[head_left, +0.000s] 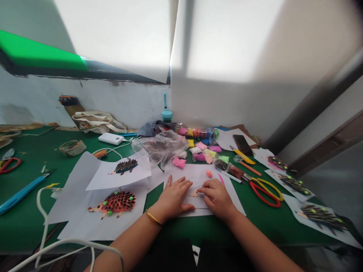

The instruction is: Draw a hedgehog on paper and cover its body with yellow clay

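Observation:
My left hand (176, 197) lies flat on a white sheet of paper (227, 204), fingers spread, with a yellow bangle at the wrist. On the same sheet, my right hand (217, 198) has its fingers bent together over a small hedgehog drawing (195, 193); whatever may be between the fingertips is too small to make out. The drawing's snout and face show between the two hands. Just above my right hand sits a small orange clay ball (209, 173). A pink strip (221, 179) lies beside it on the paper.
Finished hedgehog pictures lie at left (119, 204) and right (323, 219). Red-yellow scissors (265, 192), a yellow cutter (244, 155) and a phone (242, 144) are at right. Clay packets (200, 156) and a plastic bag (161, 147) stand behind the sheet. A blue knife (25, 192) and white cable (42, 211) are left.

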Motion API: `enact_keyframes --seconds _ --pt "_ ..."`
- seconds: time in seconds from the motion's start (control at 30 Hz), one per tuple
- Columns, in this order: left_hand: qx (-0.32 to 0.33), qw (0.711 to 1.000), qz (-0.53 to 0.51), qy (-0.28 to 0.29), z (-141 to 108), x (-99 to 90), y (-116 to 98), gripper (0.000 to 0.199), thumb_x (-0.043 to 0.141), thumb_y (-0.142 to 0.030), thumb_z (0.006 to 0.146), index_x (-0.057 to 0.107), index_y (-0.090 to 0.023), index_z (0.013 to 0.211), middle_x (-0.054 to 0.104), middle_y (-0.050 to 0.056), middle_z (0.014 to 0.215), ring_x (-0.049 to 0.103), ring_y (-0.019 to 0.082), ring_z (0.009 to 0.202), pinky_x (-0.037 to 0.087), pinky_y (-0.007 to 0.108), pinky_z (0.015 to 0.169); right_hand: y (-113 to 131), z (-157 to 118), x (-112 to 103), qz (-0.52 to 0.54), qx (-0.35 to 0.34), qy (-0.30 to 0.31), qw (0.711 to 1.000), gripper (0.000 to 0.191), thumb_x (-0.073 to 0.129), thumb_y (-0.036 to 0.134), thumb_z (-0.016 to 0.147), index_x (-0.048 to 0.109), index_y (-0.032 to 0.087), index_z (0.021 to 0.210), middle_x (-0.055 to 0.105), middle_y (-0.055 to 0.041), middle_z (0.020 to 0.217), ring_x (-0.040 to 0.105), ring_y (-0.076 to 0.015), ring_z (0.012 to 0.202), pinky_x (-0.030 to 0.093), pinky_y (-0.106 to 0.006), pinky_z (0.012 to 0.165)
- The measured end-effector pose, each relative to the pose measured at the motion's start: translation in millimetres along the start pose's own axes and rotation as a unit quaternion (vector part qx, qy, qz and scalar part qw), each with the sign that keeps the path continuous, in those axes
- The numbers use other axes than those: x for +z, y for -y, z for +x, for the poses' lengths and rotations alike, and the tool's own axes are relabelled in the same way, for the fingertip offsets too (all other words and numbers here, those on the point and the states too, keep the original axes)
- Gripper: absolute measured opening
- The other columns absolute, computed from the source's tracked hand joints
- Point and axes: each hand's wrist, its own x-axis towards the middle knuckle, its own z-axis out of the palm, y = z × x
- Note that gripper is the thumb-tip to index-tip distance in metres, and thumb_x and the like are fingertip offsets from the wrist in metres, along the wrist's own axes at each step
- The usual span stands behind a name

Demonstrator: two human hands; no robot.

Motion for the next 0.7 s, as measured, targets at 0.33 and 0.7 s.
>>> enact_keyframes --seconds 0.33,0.7 --pt "-0.005 1.000 0.005 0.002 0 1.3 1 0.084 0.072 -0.057 0.074 0.036 -0.025 0.144 0.050 0.011 0.143 0.036 0.031 0.140 0.004 0.060 0.117 -7 -1 -4 -0.008 0.031 -0.044 0.999 0.041 0.047 0.011 0.083 0.064 0.020 0.120 0.066 -0.0077 0.100 0.057 -0.0225 0.097 0.045 -0.041 0.093" --pt "-0.034 0.999 -0.017 0.007 0 -3.4 -1 0.089 0.072 -0.048 0.074 0.029 -0.023 0.148 0.047 0.013 0.146 0.033 0.031 0.141 0.006 0.059 0.118 -50 -41 -32 -0.157 0.181 0.016 0.971 0.046 0.044 0.027 0.090 0.051 0.025 0.135 0.064 -0.0087 0.123 0.057 -0.0271 0.114 0.044 -0.045 0.094"
